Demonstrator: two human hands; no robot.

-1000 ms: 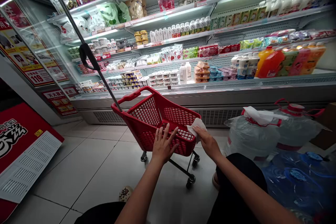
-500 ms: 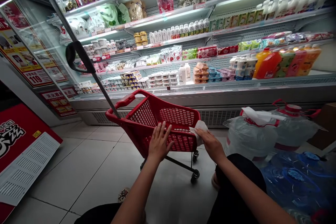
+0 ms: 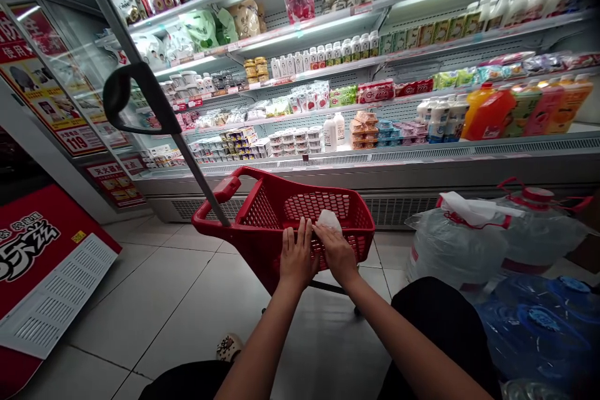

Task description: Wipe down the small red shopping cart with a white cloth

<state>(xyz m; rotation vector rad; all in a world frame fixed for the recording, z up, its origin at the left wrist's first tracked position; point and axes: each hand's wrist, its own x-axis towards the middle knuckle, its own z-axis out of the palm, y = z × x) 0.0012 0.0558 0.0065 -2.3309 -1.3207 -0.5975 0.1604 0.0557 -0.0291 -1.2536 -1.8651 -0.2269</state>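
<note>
A small red plastic shopping cart [image 3: 262, 250] with perforated basket walls stands in front of me, its push handle to the left. My left hand [image 3: 297, 256] rests on the near side of the basket, fingers stretched out and holding nothing. Close beside it, my right hand [image 3: 338, 254] presses a white cloth or wipe [image 3: 329, 220] at the near rim. The fingers partly cover this cloth. A grey metal pole with a black loop handle [image 3: 154, 100] slants down to the cart's handle end.
A lit refrigerated shelf [image 3: 300, 156] full of dairy and drinks runs behind the cart. Large bagged water bottles [image 3: 454, 244] and blue water jugs [image 3: 539, 319] stand at the right. A red freezer cabinet [image 3: 32, 237] is at the left, on the tiled floor [image 3: 159, 300].
My right hand has moved left with the white cloth, from the basket's front corner along the near rim to beside my left hand. The cart's front has swung slightly right.
</note>
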